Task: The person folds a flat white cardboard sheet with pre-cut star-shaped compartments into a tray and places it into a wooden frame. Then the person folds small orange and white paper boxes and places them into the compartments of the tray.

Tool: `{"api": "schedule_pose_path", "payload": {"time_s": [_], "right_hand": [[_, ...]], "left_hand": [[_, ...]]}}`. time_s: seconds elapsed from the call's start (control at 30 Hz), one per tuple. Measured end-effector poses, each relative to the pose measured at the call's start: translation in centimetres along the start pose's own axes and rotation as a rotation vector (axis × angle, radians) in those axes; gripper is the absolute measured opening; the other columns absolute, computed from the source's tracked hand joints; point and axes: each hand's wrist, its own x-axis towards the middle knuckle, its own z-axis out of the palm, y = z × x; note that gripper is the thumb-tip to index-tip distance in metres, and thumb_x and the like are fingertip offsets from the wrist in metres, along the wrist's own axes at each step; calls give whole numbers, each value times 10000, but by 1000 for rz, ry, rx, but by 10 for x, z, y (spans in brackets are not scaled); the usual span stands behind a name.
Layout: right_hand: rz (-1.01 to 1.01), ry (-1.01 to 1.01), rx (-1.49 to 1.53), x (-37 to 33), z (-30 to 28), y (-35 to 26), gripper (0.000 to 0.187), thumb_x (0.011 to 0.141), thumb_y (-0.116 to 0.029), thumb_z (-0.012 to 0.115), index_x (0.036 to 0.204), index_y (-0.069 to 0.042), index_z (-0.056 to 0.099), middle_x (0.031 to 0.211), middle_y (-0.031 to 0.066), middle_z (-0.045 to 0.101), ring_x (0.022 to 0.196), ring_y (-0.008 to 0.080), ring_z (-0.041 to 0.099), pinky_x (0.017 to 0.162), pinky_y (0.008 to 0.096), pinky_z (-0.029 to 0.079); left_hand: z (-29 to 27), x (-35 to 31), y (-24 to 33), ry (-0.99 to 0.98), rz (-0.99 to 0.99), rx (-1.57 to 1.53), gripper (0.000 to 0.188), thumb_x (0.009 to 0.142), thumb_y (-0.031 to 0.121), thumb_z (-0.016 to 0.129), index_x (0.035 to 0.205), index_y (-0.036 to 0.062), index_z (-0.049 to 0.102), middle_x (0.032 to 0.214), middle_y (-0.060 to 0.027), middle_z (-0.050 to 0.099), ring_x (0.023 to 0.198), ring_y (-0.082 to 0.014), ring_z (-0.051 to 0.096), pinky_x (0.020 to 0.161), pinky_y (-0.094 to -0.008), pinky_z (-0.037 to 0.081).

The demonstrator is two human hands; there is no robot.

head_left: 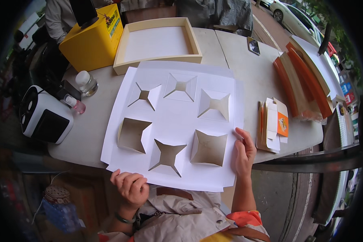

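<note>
Seen from the head, where the only view looks down, a white card sheet (174, 121) lies before the person, reaching past the near edge of the grey surface (254, 76) about midway along it. Six square openings are cut through the sheet, three in a far row and three in a near row; pointed flaps slope in at their sides, and the near ones gape widest.

The left hand (130, 187) is at the sheet's near left part, beyond the surface's near edge, its fingers curled close together; whether they are clamped on the card I cannot tell. At the sheet's right side, the right hand (245, 151) has its thumb and forefinger slightly apart at the card's edge; how firmly they hold it cannot be made out.

Toward the surface's far left corner stands a yellow box (94, 44), with a shallow cream tray (193, 38) beside it, just beyond the sheet. A black-and-white device (46, 115) occupies the near left corner, near a pink bottle (76, 104) and a white-capped clear jar (87, 83). A phone (253, 46) lies near the far edge, right of the tray. Orange-and-cream panels (304, 82) lean along the right edge, and flattened orange-and-white cartons (273, 125) rest toward the near right corner.
</note>
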Motion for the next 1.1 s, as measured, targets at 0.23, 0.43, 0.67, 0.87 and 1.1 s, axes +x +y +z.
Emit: {"api": "schedule_pose_path", "payload": {"time_s": [0.23, 0.43, 0.67, 0.87, 1.1], "right_hand": [[207, -181, 4, -96, 32, 1, 393, 892, 44, 591, 1282, 23, 544, 1154, 95, 568, 811, 109, 594, 687, 243, 495], [-142, -681, -288, -88, 38, -20, 386, 833, 34, 677, 1210, -14, 608, 799, 93, 667, 645, 192, 647, 562, 295, 508], [-535, -493, -728, -31, 51, -17, 377, 727, 11, 727, 1093, -39, 648, 1065, 76, 651, 898, 263, 616, 770, 373, 492], [-602, -512, -716, -40, 41, 8, 335, 707, 8, 724, 1026, -76, 670, 1015, 50, 653, 850, 226, 615, 704, 355, 445], [-535, -522, -834, -70, 42, 1, 407, 749, -263, 789, 1112, -128, 666, 1125, 51, 594, 958, 243, 594, 765, 384, 427]], "left_hand": [[-3, 45, -28, 249, -192, 130, 242, 840, -44, 629, 1077, -8, 588, 1198, -177, 557, 1094, -352, 533, 945, -443, 432], [-1, 37, 0, -260, 25, -251, 436, 669, 77, 807, 1061, 39, 619, 1113, -140, 578, 984, -336, 565, 832, -432, 477], [8, 10, 17, -493, -9, -185, 677, 639, 137, 837, 1241, 62, 536, 1274, -163, 497, 1113, -334, 516, 978, -489, 387], [13, 9, 11, -394, 43, -175, 599, 655, 32, 769, 1216, 37, 557, 1192, -117, 566, 1052, -296, 554, 958, -487, 403], [27, 9, 5, -345, -19, -119, 477, 703, 4, 722, 1167, 29, 615, 1132, -87, 605, 1015, -273, 576, 932, -469, 425]]}}
